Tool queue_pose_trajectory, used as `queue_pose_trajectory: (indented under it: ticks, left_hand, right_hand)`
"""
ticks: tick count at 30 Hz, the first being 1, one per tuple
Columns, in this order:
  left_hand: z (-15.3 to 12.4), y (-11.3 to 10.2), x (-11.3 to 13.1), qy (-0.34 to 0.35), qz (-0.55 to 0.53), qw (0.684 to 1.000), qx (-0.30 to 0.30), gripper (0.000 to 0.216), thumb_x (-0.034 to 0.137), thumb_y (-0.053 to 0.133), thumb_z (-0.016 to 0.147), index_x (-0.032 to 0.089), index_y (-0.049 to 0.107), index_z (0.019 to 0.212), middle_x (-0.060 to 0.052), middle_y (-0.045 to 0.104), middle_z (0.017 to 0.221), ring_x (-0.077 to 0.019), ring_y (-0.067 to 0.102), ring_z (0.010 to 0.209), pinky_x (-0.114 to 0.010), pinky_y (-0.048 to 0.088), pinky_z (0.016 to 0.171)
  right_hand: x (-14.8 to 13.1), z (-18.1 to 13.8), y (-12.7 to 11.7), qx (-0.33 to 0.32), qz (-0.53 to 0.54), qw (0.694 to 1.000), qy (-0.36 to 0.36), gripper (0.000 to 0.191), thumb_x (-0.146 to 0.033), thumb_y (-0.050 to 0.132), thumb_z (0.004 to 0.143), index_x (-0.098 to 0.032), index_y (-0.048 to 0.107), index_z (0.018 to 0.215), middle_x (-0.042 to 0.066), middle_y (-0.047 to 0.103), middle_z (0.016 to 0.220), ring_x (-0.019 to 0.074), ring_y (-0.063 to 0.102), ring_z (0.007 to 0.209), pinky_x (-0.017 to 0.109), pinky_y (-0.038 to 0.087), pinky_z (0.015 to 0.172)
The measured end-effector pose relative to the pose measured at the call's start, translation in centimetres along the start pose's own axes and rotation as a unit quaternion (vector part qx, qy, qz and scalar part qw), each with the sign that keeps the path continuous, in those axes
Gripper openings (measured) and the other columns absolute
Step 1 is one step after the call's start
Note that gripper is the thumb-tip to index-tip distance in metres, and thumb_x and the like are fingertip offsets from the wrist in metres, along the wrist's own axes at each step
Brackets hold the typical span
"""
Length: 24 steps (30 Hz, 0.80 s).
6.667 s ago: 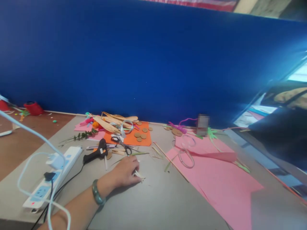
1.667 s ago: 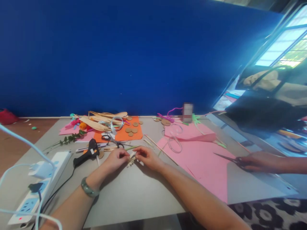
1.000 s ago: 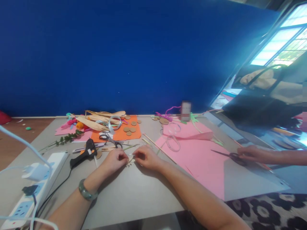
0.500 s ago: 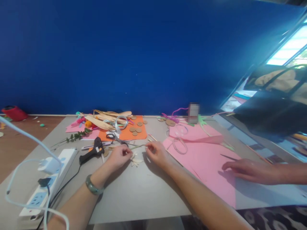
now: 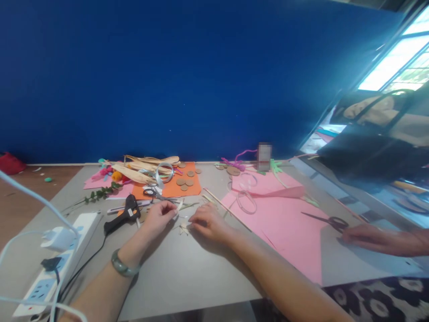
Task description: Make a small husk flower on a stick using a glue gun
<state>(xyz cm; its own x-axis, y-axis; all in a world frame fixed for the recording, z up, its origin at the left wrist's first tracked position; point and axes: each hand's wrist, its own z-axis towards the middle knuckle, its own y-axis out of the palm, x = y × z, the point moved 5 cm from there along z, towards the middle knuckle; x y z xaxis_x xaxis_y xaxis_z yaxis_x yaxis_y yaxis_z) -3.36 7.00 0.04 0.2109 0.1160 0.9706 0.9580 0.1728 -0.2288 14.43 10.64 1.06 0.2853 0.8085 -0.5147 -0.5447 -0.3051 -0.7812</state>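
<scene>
My left hand pinches a pale, leaf-shaped strip between thumb and fingertips, a little above the table. To its right, my right hand rests low over the table, its bent fingers slightly apart. Its fingertips are close beside a small cluster of pale pointed pieces; I cannot tell if they touch it. Just beyond both hands lies a thin green stem. Scissors and a black glue gun lie around my left hand.
A white power strip with cables occupies the left side. Dried husks, wooden discs and orange paper are at the back. Pink sheets spread on the right, where another person's hand is beside dark-handled scissors.
My right hand has let go of the green stem and moved down towards the pale pieces. My left hand has raised a pale strip. The other person's hand has drawn back right, exposing scissors.
</scene>
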Motion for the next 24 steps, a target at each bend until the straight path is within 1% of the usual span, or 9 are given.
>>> queue_pose_trajectory:
  ticks: [5,8,10,13,17,20,22,23,24]
  left_hand:
    - [0.1,-0.2,-0.2,-0.021,-0.047,0.998,0.024,0.026,0.036,0.073,0.061,0.016,0.064,0.075,0.0,0.062,0.063,-0.0143,0.055,0.057,-0.027,0.042,0.054]
    - [0.3,-0.2,-0.8,-0.018,-0.077,0.996,0.031,0.028,0.036,0.076,0.057,0.015,0.064,0.073,-0.001,0.063,0.064,-0.0135,0.055,0.058,-0.026,0.043,0.056]
    - [0.4,-0.3,-1.1,-0.009,-0.093,0.995,0.035,0.03,0.035,0.078,0.056,0.014,0.065,0.073,-0.001,0.064,0.066,-0.0132,0.056,0.059,-0.026,0.043,0.058]
    - [0.4,-0.5,-1.5,-0.012,-0.1,0.994,0.043,0.032,0.036,0.08,0.057,0.014,0.066,0.076,-0.001,0.064,0.066,-0.0127,0.055,0.058,-0.024,0.042,0.055]
    - [0.2,-0.7,-1.3,-0.024,-0.131,0.99,0.047,0.034,0.037,0.082,0.055,0.015,0.067,0.077,-0.001,0.063,0.063,-0.0114,0.053,0.054,-0.022,0.038,0.05]
    - [0.1,-0.7,-0.8,-0.01,-0.155,0.986,0.061,0.032,0.035,0.083,0.053,0.015,0.067,0.073,-0.001,0.065,0.063,-0.0114,0.054,0.055,-0.022,0.039,0.052]
    - [0.1,-0.5,-0.4,0.004,-0.167,0.983,0.072,0.028,0.031,0.082,0.052,0.015,0.067,0.071,-0.001,0.065,0.064,-0.0116,0.054,0.056,-0.022,0.039,0.053]
    - [0.1,-0.3,-0.3,0.005,-0.169,0.983,0.073,0.026,0.029,0.082,0.052,0.015,0.067,0.067,-0.001,0.063,0.06,-0.0113,0.053,0.054,-0.022,0.039,0.052]
    - [0.1,-0.2,-0.3,0.003,-0.172,0.982,0.076,0.024,0.027,0.082,0.051,0.015,0.065,0.064,0.0,0.061,0.056,-0.0107,0.051,0.052,-0.022,0.038,0.052]
  right_hand:
    - [-1.4,-0.3,0.9,-0.048,-0.018,0.996,-0.066,0.014,-0.02,0.058,0.086,-0.02,0.069,0.094,0.004,0.066,0.076,0.0182,0.058,0.078,0.034,0.033,0.078]
    - [-1.6,-0.4,1.2,-0.041,-0.027,0.996,-0.078,0.014,-0.02,0.057,0.085,-0.02,0.068,0.094,0.005,0.067,0.076,0.0181,0.058,0.076,0.034,0.034,0.078]
    - [-1.2,-0.3,0.7,0.002,-0.036,0.998,-0.054,0.014,-0.019,0.055,0.086,-0.02,0.067,0.091,0.005,0.068,0.076,0.0178,0.058,0.074,0.034,0.035,0.078]
    - [-0.1,0.0,-1.2,0.084,-0.048,0.995,-0.006,0.011,-0.017,0.055,0.085,-0.019,0.066,0.083,0.004,0.068,0.072,0.0167,0.058,0.07,0.034,0.036,0.077]
    - [1.1,0.0,-5.6,0.19,-0.072,0.978,0.054,0.01,-0.019,0.057,0.085,-0.019,0.065,0.078,0.002,0.067,0.07,0.0157,0.058,0.066,0.034,0.038,0.076]
    - [1.0,-0.7,-9.2,0.301,-0.062,0.945,0.11,0.011,-0.023,0.057,0.085,-0.019,0.064,0.076,0.003,0.066,0.07,0.0166,0.056,0.065,0.031,0.041,0.069]
    - [-0.1,-0.7,-10.2,0.329,-0.055,0.937,0.109,0.011,-0.024,0.057,0.084,-0.019,0.064,0.076,0.002,0.064,0.069,0.0165,0.055,0.063,0.03,0.042,0.066]
    - [-0.9,-0.5,-10.2,0.318,-0.055,0.942,0.095,0.01,-0.024,0.058,0.084,-0.019,0.064,0.077,0.002,0.064,0.069,0.0165,0.055,0.063,0.03,0.042,0.066]
    - [-1.8,-0.2,-9.8,0.29,-0.058,0.952,0.073,0.01,-0.023,0.059,0.084,-0.019,0.064,0.077,0.002,0.064,0.067,0.0161,0.055,0.062,0.031,0.041,0.066]
